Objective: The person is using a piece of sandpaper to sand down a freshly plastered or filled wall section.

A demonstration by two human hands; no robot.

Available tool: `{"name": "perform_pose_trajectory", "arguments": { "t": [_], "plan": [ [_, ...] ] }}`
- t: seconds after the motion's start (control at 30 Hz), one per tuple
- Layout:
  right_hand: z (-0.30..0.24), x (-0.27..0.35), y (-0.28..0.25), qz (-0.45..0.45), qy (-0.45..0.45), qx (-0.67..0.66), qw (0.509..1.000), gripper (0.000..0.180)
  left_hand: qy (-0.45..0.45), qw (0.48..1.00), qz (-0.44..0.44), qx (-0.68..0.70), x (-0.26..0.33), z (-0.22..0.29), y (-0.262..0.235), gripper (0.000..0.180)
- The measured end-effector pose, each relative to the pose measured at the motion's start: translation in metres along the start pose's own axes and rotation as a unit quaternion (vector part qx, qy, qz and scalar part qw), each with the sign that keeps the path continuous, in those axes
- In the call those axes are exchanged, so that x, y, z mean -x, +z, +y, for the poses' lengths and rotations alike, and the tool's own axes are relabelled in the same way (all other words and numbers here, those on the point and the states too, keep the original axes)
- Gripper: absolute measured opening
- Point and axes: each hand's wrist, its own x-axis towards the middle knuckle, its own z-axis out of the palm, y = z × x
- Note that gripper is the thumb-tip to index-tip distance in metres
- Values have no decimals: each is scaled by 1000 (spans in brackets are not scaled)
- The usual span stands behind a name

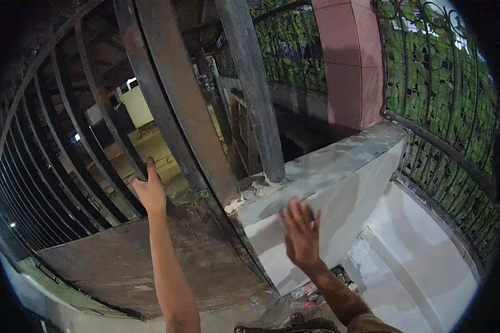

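Note:
My left hand (150, 190) is closed around a dark upright bar (110, 119) of a metal gate, its thumb pointing up along the bar. Below the hand, a rusty brown sheet panel (122, 263) fills the lower part of the gate. My right hand (301, 236) is raised in front of the low white wall (344, 208), just under its grey top. Its fingers are smeared by motion. A dark patch shows between fingers and thumb; I cannot tell whether it is an object or shadow, or whether the hand touches the wall.
Beside the gate stands a rusty post (191, 94), and a grey round post (255, 94) rises from the wall top. A pink tiled pillar (353, 64) stands farther back. Fencing with green leafy covering (439, 89) runs along the right. Rubble (341, 275) lies by the wall's foot.

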Motion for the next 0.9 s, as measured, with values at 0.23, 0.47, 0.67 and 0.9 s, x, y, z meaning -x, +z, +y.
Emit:
{"name": "perform_pose_trajectory", "arguments": {
  "t": [0.23,0.47,0.67,0.9],
  "plan": [
    [27,-5,1,38,44,5,998,57,13,1000,-2,-1,5,9,4,55],
    [2,15,18,-52,-21,4,998,53,31,999,-20,10,1,5,-5,54],
    [-1,14,20,31,27,-28,999,52,26,1000,13,8,17,26,7,53],
    [0,3,11,56,64,-31,996,54,-1,1000,-20,-8,6,11,2,55]
  ]
}}
